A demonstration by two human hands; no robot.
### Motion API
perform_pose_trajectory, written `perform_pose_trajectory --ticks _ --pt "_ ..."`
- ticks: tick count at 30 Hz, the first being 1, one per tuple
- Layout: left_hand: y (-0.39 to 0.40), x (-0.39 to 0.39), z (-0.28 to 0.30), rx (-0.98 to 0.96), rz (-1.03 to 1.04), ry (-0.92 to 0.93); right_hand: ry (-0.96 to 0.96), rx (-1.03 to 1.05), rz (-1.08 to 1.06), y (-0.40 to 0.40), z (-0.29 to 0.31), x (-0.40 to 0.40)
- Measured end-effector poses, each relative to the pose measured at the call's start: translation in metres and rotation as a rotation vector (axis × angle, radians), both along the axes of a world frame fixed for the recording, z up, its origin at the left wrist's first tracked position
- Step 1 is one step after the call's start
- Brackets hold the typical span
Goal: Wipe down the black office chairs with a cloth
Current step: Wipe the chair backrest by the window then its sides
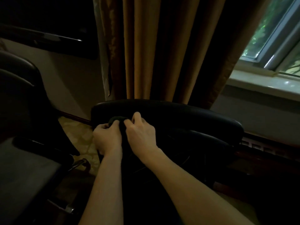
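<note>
Chair: a black office chair (170, 111) sits in the middle of the head view, in front of the person. Its padded top edge curves from left to right. The room is dim, so the lower part of the chair is hard to see.
Cloth: a dark cloth (117, 119) is bunched up just under the top edge of the chair back. It touches the chair. Most of it is hidden by the fingers.
Left hand: the left hand (107, 138) is curled tight. Its fingertips pinch the left side of the cloth.
Right hand: the right hand (140, 133) is curled too. Its fingers grab the right side of the cloth. The two hands are side by side and almost touch.
Arms: both arms are bare and reach up from the bottom of the picture.
Second chair: another black chair (19, 88) stands at the left, apart from the first one.
Curtain: a brown curtain (146, 46) hangs right behind the chair.
Window: a window (276, 38) is at the upper right, with green leaves outside. A pale sill (259, 83) runs under it.
Floor: a bit of patterned floor (78, 132) shows between the two chairs.
</note>
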State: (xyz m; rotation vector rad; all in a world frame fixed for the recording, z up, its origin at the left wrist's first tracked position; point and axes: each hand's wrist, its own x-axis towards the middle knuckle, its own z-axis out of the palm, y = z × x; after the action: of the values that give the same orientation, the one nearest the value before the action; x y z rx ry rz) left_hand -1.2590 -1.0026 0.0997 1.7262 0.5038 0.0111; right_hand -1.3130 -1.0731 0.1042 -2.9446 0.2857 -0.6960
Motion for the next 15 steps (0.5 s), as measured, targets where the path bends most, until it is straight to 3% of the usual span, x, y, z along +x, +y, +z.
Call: perform_pose_trajectory --ticks 15 --pt "-0.17 -0.124 0.006 0.174 -0.208 -0.042 -0.104 0.14 -0.215 -0.16 -0.01 -0.139"
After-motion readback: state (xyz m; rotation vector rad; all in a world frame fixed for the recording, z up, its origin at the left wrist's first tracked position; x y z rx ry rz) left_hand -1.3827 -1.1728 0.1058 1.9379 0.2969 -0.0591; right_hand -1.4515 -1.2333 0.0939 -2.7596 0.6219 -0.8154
